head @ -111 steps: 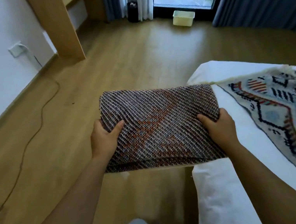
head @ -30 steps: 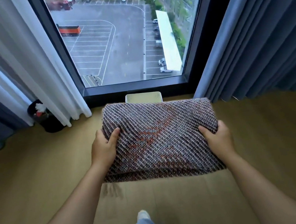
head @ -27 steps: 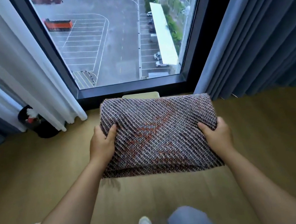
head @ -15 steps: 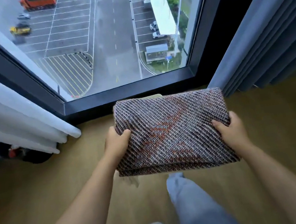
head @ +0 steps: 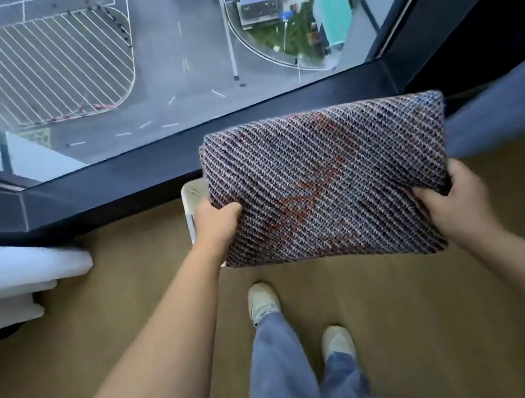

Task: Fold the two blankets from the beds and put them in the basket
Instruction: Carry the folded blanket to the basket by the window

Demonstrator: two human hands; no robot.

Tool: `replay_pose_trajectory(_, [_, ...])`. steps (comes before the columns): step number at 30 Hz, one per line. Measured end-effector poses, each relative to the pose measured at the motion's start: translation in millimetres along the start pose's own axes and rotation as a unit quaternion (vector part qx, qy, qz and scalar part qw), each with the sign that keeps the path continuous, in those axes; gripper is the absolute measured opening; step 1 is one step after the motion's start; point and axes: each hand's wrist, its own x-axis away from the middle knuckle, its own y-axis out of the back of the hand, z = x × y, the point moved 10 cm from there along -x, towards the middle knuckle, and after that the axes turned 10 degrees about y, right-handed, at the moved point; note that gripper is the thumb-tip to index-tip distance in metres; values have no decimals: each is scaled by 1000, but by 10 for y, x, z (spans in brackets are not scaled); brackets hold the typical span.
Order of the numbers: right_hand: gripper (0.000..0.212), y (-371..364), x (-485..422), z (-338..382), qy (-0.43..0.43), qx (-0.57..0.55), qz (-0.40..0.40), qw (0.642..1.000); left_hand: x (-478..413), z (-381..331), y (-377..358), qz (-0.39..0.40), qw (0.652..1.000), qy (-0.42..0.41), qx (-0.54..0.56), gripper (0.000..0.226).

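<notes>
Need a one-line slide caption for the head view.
Left hand and right hand grip a folded woven blanket over a pale basket, mostly hidden, beside the window.

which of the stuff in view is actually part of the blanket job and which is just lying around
Part of the job:
- folded blanket
- left hand and right hand, each gripping one end of it
- basket, mostly hidden beneath the blanket

Just around:
- white curtain
- grey curtain
- window frame
- wooden floor
</notes>
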Motion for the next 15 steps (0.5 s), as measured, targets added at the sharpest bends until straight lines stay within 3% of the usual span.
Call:
replay_pose_trajectory(7, [14,-1745,-792,-714,23,93,63,993,-1666,955,-168,-36,998,49,-30,13])
replay_pose_trajectory(11, [8,-2631,-901,-937,47,156,111,980,-2151,1378,-27,-86,989,31,-117,27])
replay_pose_trajectory(15, [9,-3073,-1003,-961,85,215,128,965,-2414,1536,-15,-114,962,16,-246,27])
